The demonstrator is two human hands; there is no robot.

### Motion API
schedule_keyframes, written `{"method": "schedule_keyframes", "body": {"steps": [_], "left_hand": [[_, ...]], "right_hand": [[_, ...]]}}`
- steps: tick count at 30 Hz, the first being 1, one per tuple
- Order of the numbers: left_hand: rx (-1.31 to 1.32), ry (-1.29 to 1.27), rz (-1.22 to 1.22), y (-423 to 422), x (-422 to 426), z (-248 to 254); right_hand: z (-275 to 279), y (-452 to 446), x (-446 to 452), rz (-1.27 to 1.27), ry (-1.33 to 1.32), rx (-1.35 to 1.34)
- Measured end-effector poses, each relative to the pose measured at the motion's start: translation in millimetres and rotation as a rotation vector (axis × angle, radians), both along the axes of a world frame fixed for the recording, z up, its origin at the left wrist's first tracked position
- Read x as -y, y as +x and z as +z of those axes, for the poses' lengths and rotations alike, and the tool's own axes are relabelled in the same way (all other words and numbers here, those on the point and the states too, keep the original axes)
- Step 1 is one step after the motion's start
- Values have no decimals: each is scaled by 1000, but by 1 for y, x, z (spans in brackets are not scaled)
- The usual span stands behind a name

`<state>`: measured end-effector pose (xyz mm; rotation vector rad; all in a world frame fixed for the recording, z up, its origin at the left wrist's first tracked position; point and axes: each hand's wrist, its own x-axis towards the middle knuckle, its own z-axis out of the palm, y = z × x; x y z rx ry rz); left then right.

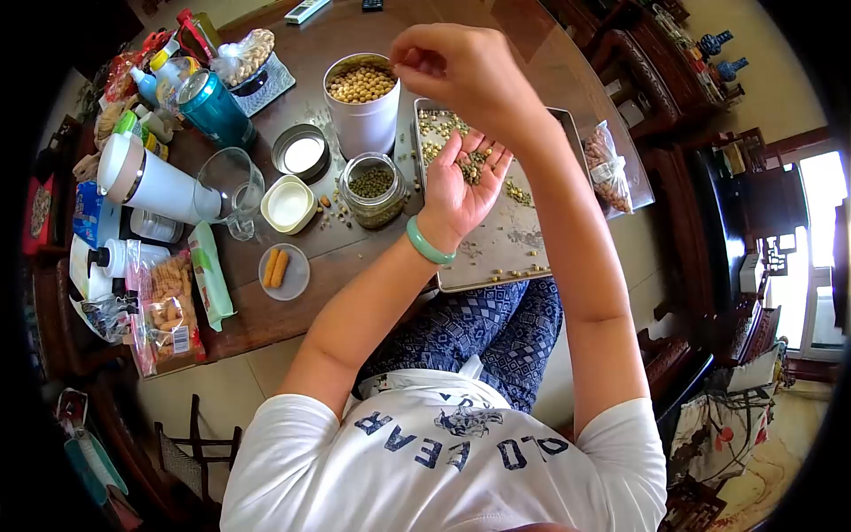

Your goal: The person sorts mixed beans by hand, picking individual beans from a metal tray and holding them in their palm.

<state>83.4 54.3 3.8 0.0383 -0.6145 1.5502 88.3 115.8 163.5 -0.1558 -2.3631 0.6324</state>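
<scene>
My left hand point(456, 197) is held palm up over the metal tray point(483, 255), cupping a small pile of green mung beans point(472, 167). A jade-green bangle point(430, 241) circles that wrist. Higher up, my right hand point(465, 69) has its fingers curled together beside the mouth of a white canister point(362, 124); whatever they pinch is hidden. Yellow soybeans point(361, 85) fill the canister nearly to its rim. In front of it stands a glass jar point(376, 211) part full of mung beans. Mixed yellow and green beans lie scattered across the tray.
Left of the jar are a round lid point(301, 152), a square lid point(289, 204), a glass mug point(238, 191) and a small dish point(285, 271) with two finger-shaped snacks. A white tumbler point(160, 182), teal can point(213, 105) and snack bags crowd the left edge. A peanut bag point(607, 168) sits right.
</scene>
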Motion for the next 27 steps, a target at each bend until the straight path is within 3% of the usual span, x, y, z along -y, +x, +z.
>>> {"method": "schedule_keyframes", "body": {"steps": [2, 3, 5, 8, 12, 16, 21, 27], "left_hand": [[10, 302, 26, 3, -9, -8], [10, 302, 23, 2, -3, -1], [-137, -277, 46, -1, 13, 26], [-156, -497, 83, 2, 13, 38], [-166, -575, 106, 0, 8, 40], [-220, -410, 133, 0, 11, 45], [-214, -343, 123, -1, 12, 43], [-111, -287, 49, -4, 11, 37]], "right_hand": [[-9, -14, -8, 54, 7, 47], [-13, -17, -9, 59, 12, 53], [-11, -11, -10, 35, -46, 36], [-10, 15, -11, -40, -103, 22], [-15, 69, -14, -166, -23, 60], [-26, 100, 0, -211, -17, 213], [-45, 106, 8, -169, -81, 198], [-53, 103, 11, -204, 37, 189]]}}
